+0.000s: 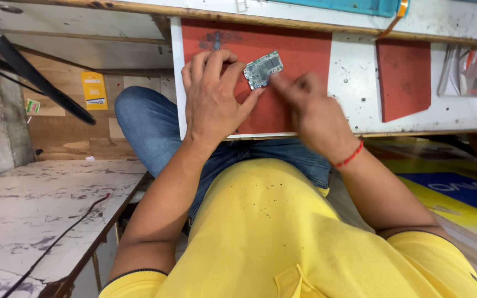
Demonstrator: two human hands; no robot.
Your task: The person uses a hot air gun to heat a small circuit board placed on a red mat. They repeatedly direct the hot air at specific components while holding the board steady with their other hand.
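A small grey-green circuit board (263, 68) lies on a red mat (299, 47) on a white worktop. My left hand (213, 96) rests palm-down on the mat, its fingers curled, with the thumb and forefinger pinching the board's left and lower edges. My right hand (313, 110), blurred with motion and wearing a red thread at the wrist, has its fingertips at the board's right edge. Whether it holds a tool is not visible.
A second, smaller red mat (404, 77) lies to the right on the white worktop (354, 83). A teal mat (354, 5) sits at the far edge. A marbled surface (28, 221) with a black cable is at lower left. A black lamp arm (34, 77) crosses upper left.
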